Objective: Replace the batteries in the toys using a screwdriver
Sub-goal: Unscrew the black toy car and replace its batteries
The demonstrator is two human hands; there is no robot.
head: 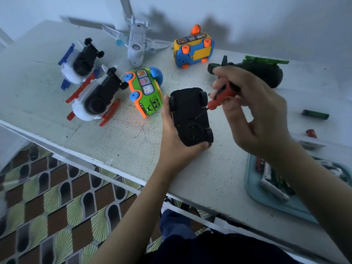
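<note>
Gripping one upturned car [190,115] in the left hand [171,147] over the table [114,147], pinching one red screwdriver [219,98] in the right hand [257,115], tip on its underside, beside two buses [145,92], two helicopters [95,100], one plane [136,44]

The car [190,115] is black. Just right of it, the screwdriver [221,97] is red-orange and black. Left of the car, the green bus [145,92] has orange trim and blue wheels. Beyond the car, the yellow bus [193,49] has blue sides and orange wheels. The plane [136,44] is white, the tray [276,202] teal and the table [133,141] speckled white. The floor [57,202] shows brown and yellow-green arches.
</note>
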